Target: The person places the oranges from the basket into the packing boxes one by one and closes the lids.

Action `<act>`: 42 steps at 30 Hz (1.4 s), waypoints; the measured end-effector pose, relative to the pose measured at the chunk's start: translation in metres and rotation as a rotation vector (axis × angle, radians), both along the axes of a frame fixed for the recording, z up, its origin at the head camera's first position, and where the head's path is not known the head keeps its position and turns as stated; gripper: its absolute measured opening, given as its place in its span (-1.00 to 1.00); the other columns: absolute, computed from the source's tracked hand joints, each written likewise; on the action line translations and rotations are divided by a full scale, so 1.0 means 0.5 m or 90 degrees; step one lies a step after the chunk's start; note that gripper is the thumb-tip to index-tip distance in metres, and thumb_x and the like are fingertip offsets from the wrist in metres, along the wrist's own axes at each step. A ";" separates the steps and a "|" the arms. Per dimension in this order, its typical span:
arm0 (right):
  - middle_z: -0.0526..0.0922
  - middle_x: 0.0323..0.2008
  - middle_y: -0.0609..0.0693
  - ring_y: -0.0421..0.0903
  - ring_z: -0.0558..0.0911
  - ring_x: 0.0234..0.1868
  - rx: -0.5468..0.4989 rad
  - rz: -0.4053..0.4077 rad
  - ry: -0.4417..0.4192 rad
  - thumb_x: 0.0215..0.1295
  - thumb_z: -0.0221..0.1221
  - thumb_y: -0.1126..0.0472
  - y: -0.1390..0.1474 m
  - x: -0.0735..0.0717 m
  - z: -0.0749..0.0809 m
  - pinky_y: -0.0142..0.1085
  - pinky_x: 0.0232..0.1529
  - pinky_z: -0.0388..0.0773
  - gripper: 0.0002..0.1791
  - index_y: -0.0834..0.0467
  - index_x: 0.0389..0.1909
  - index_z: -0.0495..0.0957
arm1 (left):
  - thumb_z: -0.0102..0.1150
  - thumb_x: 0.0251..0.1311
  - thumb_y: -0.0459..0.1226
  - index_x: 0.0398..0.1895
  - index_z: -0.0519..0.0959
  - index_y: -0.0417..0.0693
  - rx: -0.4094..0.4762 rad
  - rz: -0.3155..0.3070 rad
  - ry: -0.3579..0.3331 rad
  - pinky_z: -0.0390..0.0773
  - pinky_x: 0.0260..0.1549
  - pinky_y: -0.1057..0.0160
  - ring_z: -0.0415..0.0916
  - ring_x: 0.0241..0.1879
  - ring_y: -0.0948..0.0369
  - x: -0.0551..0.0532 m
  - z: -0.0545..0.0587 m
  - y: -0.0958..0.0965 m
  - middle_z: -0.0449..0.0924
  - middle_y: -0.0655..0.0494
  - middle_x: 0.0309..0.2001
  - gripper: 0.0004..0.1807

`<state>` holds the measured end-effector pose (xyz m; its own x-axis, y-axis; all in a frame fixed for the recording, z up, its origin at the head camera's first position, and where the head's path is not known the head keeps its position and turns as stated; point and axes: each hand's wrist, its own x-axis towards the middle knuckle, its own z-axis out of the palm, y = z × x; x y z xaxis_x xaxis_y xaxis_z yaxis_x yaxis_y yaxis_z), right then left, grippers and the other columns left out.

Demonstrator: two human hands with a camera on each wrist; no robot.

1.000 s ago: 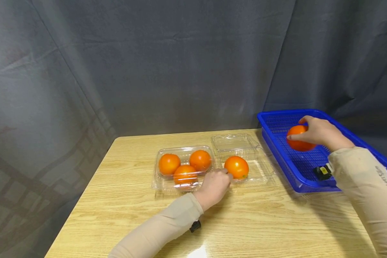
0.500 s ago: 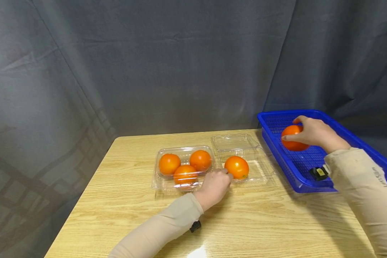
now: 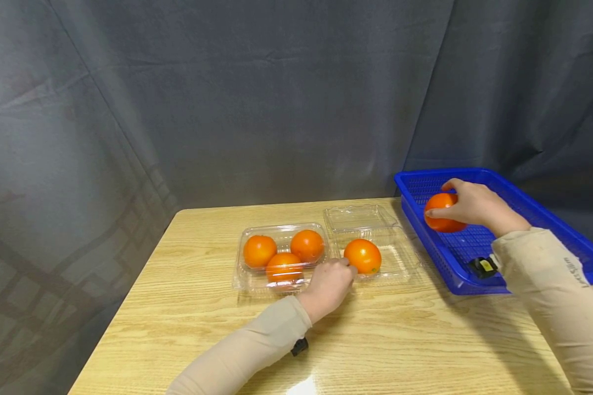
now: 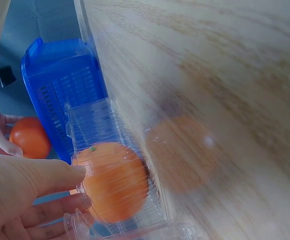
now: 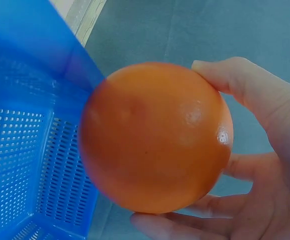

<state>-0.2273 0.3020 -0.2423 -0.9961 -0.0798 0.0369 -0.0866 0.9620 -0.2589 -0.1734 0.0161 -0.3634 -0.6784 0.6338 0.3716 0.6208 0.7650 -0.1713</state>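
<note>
My right hand (image 3: 483, 206) grips an orange (image 3: 443, 213) above the left side of the blue basket (image 3: 427, 255). In the right wrist view the thumb lies on one side of the fruit (image 5: 155, 137) and the fingers curl round the other. My left hand (image 3: 329, 286) pinches the near left rim of an open clear plastic clamshell box (image 3: 397, 255), thumb and fingers on either side in the left wrist view. Inside that box sits a single orange (image 3: 363, 256), right beside the left fingertips.
Left of the open box stands another clear plastic box (image 3: 243, 274) with 3 oranges (image 3: 259, 251) in it. Both boxes rest on a wooden table (image 3: 188, 318), with a grey curtain (image 3: 277, 109) behind. The basket's raised wall lies between the held orange and the open box.
The right hand has moved left with its orange, from over the basket's middle toward its left wall. The left hand and both boxes have stayed in place.
</note>
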 end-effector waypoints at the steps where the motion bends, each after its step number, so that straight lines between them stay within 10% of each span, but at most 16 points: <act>1: 0.47 -0.12 0.49 0.28 0.49 -0.24 0.000 0.001 0.002 0.02 0.28 -0.16 -0.001 0.000 0.000 0.03 -0.27 0.43 -0.14 0.43 0.11 0.27 | 0.31 0.02 -0.22 -0.49 0.64 0.12 0.002 -0.001 -0.001 0.51 -0.62 0.47 0.54 -0.52 0.37 0.000 0.000 0.000 0.58 0.26 -0.48 -0.97; 42: 0.54 -0.13 0.43 0.21 0.54 -0.25 -0.001 0.074 0.016 -0.01 0.30 -0.07 -0.083 0.008 -0.010 0.01 -0.24 0.50 -0.21 0.40 0.10 0.31 | 0.29 0.07 -0.19 -0.49 0.64 0.12 0.005 0.007 -0.009 0.50 -0.62 0.47 0.54 -0.52 0.37 -0.003 -0.003 0.001 0.57 0.26 -0.50 -0.96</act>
<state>-0.2234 0.2606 -0.2471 -0.9787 -0.1953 0.0624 -0.2049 0.9444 -0.2570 -0.1748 0.0167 -0.3651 -0.6908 0.6230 0.3670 0.6147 0.7732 -0.1556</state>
